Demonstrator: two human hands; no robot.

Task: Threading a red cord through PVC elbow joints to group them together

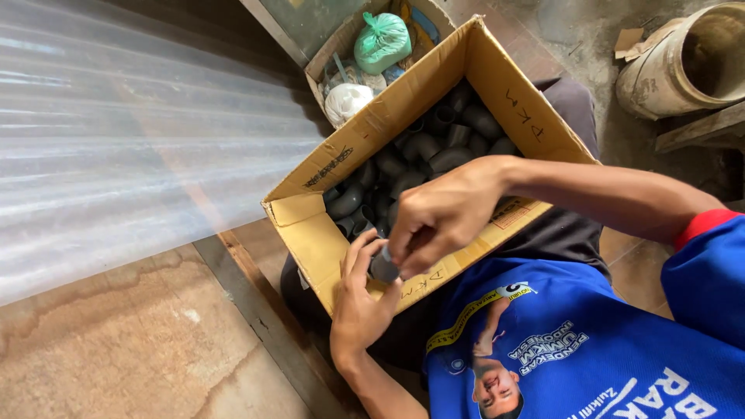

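An open cardboard box rests on my lap, filled with several dark grey plastic pipe elbow fittings. At the box's near edge both hands meet on one small dark grey pipe fitting. My left hand comes up from below and cups the fitting with its fingers. My right hand reaches in from the right, back of the hand up, and pinches the same fitting from above. Part of the fitting is hidden by my fingers.
A second open box behind holds a green plastic bag and a white bag. A translucent corrugated sheet fills the left. A dirty pale bucket lies at top right. Bare stained floor lies at lower left.
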